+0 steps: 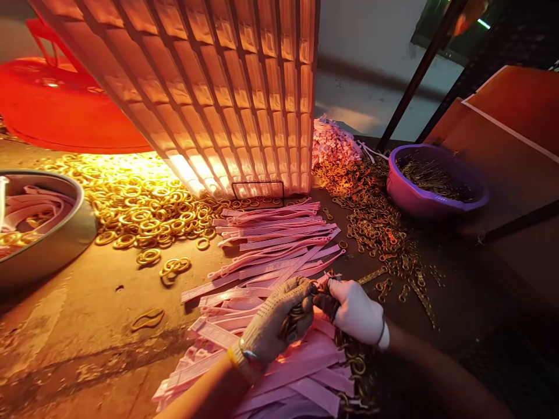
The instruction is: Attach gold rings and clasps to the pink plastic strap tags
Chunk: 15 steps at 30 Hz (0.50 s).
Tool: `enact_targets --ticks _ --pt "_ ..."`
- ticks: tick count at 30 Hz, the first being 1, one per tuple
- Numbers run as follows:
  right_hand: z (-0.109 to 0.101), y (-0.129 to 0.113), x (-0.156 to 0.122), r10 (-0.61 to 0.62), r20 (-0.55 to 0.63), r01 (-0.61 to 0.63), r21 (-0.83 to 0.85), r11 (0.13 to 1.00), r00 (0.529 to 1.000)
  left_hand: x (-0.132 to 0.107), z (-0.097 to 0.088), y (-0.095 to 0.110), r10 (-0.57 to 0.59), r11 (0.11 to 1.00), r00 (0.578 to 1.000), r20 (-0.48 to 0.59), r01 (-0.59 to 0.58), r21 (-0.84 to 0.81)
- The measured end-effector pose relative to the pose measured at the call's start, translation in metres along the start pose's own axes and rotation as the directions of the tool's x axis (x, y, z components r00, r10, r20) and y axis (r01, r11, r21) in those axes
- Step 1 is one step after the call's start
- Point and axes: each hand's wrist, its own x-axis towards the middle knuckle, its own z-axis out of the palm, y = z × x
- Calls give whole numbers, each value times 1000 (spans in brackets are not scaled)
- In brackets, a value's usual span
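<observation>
My left hand (279, 317), in a beige dotted glove, is closed around several dark metal links (297, 320) that show in its palm. My right hand (356, 311), in a white glove with dark fingertips, pinches at a small piece right beside the left fingertips. What lies between those fingers is too small and covered to make out. Both hands are held over a spread of flat pink straps (305, 372). More pink straps (279, 233) lie in rows just beyond, with small loops at some ends. Below my right hand is a bunch of metal clasps (357, 364).
A heap of brass-coloured rings (148, 215) lies left, beside a round metal basin (82, 233) holding straps and rings. A red lamp-like shade (65, 110) and a tall ribbed panel (244, 105) stand behind. Right are scattered clasps (379, 227) and a purple bowl (410, 195).
</observation>
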Motion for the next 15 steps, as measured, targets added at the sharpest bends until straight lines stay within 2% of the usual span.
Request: enact_targets --ticks 2,4,5,9,12,15 --pt "-10 25 23 -16 -76 23 88 996 997 5 -5 5 -38 997 999 30 40 -58" --pt "-23 54 54 81 -254 -89 -21 996 964 9 -8 11 -37 993 999 19 39 -109" --pt "-28 68 70 115 -288 -137 -55 989 951 10 -9 14 -31 991 1000 -2 31 -127" --pt "-32 103 124 141 -285 -175 -99 979 948 11 -8 18 -41 991 998 -50 34 -129" --pt "-22 108 138 113 -299 -144 -81 986 947 10 -8 15 -50 997 999 -15 49 -61" --pt "-17 108 129 104 -348 -117 -16 993 932 10 -10 12 13 998 998 67 -16 54"
